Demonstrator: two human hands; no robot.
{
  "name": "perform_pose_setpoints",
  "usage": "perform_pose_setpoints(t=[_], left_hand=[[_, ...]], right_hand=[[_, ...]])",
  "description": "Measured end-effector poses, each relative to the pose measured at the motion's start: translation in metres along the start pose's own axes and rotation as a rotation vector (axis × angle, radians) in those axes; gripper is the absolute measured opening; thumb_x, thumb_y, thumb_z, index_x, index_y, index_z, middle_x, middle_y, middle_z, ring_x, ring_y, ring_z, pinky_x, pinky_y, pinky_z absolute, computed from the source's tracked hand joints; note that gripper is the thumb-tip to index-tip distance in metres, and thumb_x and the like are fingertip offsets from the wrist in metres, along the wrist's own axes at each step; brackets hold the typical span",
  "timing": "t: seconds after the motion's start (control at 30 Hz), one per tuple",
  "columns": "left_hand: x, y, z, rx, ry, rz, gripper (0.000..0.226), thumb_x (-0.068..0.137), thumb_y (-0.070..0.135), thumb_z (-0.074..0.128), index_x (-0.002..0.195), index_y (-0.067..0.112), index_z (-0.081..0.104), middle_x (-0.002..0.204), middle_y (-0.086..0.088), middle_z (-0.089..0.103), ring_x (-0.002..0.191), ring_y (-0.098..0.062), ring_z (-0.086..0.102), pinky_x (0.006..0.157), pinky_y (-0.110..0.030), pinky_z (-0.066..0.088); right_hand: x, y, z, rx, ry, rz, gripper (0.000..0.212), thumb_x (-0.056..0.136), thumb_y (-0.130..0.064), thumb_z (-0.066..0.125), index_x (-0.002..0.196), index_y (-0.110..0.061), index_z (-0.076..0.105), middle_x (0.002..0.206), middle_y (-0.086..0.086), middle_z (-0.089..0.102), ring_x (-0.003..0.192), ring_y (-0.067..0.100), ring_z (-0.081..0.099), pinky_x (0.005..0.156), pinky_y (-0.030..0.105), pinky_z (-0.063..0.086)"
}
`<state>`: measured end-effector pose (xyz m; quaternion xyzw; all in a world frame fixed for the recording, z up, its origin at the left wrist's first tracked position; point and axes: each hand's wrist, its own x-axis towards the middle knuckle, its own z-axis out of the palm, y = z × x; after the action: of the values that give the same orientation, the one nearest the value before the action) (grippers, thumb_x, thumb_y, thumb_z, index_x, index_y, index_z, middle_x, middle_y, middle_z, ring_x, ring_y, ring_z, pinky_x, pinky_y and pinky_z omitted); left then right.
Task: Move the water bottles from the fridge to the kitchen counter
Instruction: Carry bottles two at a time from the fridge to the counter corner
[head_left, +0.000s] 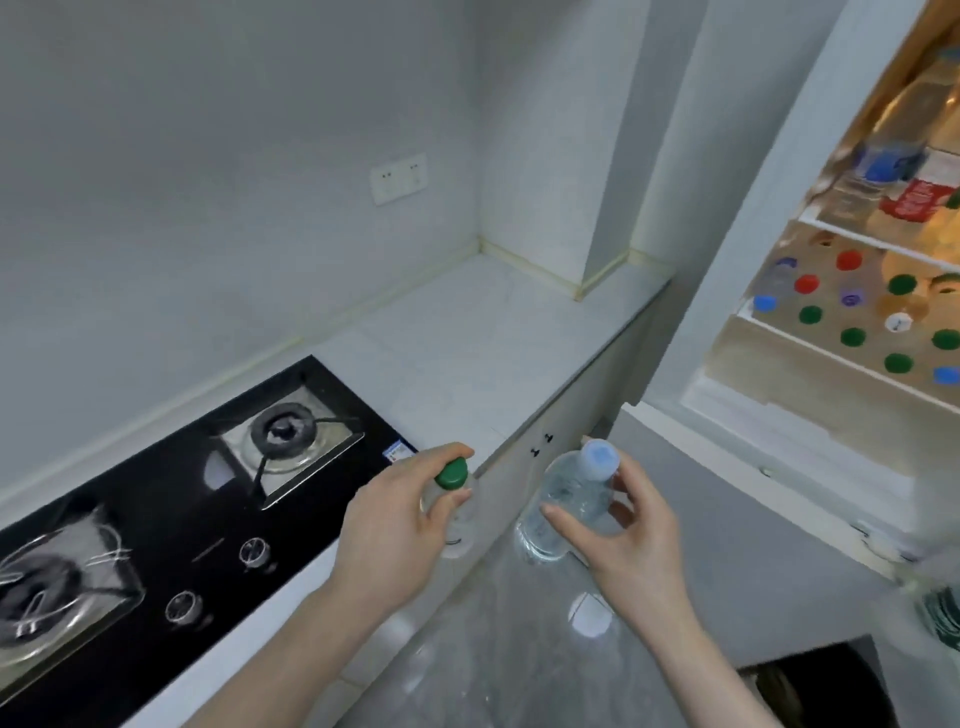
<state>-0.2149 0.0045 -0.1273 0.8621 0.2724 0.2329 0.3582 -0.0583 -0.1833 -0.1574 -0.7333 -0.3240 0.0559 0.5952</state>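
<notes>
Hands hold one bottle each, low in the middle of the view. Left hand (402, 525) has its grip clamped on the neck of a clear bottle with a green cap (451, 474), thumb and fingers curled just under the cap; this bottle hangs over the near edge of the table (467, 358), beside the black stove (171, 499). Right hand (623, 535) has its grip clamped on a clear bottle with a pale blue cap (598, 459), thumb on the left side and fingers on the right; this one is tilted, cap toward the far side, and it is over the grey floor (519, 623), just right of the table's edge and not touching it. Both bottles are apart from each other. White table top runs from the stove to the far wall. At the right the fridge (852, 291) stands open, with many bottles (852, 336) inside, their caps green, red and blue, on lit shelves.
</notes>
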Motion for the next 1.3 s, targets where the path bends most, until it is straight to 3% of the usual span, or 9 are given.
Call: perform_pose_setpoints(t=[0.17,0.33,0.43,0.6,0.73,0.83,1.03,1.13,1.3], left_hand=[[-0.016,-0.013,-0.02,0.035,0.125,-0.175,0.037,0.094,0.03,0.073,0.126,0.046,0.064,0.115,0.027,0.069,0.108,-0.001,0.065,0.097,-0.035,0.055],[-0.046,-0.027,-0.042,0.056,0.262,-0.309,0.039,0.094,0.028,0.073,0.125,0.049,0.062,0.111,0.033,0.067,0.104,0.001,0.065,0.095,-0.031,0.057],[-0.071,-0.035,-0.058,0.088,0.342,-0.383,0.038,0.094,0.032,0.072,0.124,0.053,0.061,0.109,0.034,0.067,0.101,0.005,0.065,0.092,-0.026,0.057],[-0.117,-0.049,-0.094,0.135,0.464,-0.506,0.037,0.094,0.037,0.07,0.123,0.057,0.058,0.11,0.037,0.065,0.098,-0.001,0.066,0.088,-0.028,0.058],[-0.159,-0.062,-0.126,0.178,0.569,-0.576,0.036,0.094,0.04,0.069,0.123,0.056,0.057,0.109,0.035,0.065,0.091,-0.007,0.066,0.086,-0.032,0.058],[-0.194,-0.072,-0.153,0.211,0.643,-0.612,0.037,0.093,0.041,0.069,0.124,0.058,0.056,0.108,0.039,0.064,0.097,0.004,0.064,0.085,-0.027,0.058],[-0.265,-0.09,-0.21,0.224,0.738,-0.684,0.037,0.093,0.043,0.069,0.122,0.062,0.055,0.105,0.042,0.063,0.088,0.005,0.066,0.081,-0.031,0.06],[-0.304,-0.098,-0.235,0.207,0.796,-0.705,0.036,0.093,0.042,0.07,0.122,0.06,0.057,0.106,0.037,0.067,0.094,0.0,0.068,0.086,-0.031,0.06],[-0.377,-0.111,-0.271,0.22,0.883,-0.763,0.038,0.094,0.033,0.072,0.121,0.056,0.06,0.107,0.039,0.066,0.099,0.003,0.065,0.093,-0.022,0.056]], right_hand=[[0.031,0.003,0.028,0.033,-0.249,-0.054,0.062,0.071,-0.028,0.098,0.124,-0.039,0.067,0.115,-0.015,0.073,0.104,0.011,0.067,0.087,0.013,0.048],[0.044,-0.001,0.063,0.074,-0.427,-0.089,0.06,0.067,-0.051,0.091,0.121,-0.044,0.067,0.115,-0.018,0.073,0.108,0.008,0.066,0.088,0.008,0.047],[0.045,-0.007,0.092,0.111,-0.51,-0.101,0.057,0.065,-0.051,0.088,0.117,-0.049,0.066,0.109,-0.023,0.073,0.104,-0.001,0.067,0.084,0.004,0.048],[0.034,-0.03,0.152,0.124,-0.698,-0.178,0.059,0.065,-0.045,0.093,0.118,-0.046,0.066,0.115,-0.022,0.072,0.11,0.005,0.067,0.091,0.009,0.05],[0.012,-0.056,0.199,0.135,-0.844,-0.236,0.062,0.07,-0.029,0.098,0.119,-0.047,0.065,0.114,-0.022,0.073,0.108,0.006,0.069,0.091,0.018,0.055],[-0.012,-0.079,0.231,0.153,-0.929,-0.29,0.061,0.071,-0.035,0.095,0.121,-0.051,0.063,0.115,-0.023,0.073,0.111,0.003,0.068,0.092,0.022,0.053],[-0.067,-0.129,0.286,0.199,-0.987,-0.348,0.06,0.066,-0.055,0.088,0.119,-0.06,0.06,0.117,-0.031,0.069,0.114,-0.007,0.063,0.087,0.01,0.051],[-0.101,-0.151,0.316,0.213,-1.041,-0.369,0.06,0.065,-0.06,0.085,0.12,-0.055,0.061,0.118,-0.028,0.069,0.115,-0.004,0.064,0.093,0.018,0.053],[-0.167,-0.184,0.364,0.275,-1.161,-0.365,0.061,0.071,-0.041,0.093,0.121,-0.057,0.062,0.12,-0.029,0.068,0.116,-0.004,0.064,0.098,0.029,0.056]])
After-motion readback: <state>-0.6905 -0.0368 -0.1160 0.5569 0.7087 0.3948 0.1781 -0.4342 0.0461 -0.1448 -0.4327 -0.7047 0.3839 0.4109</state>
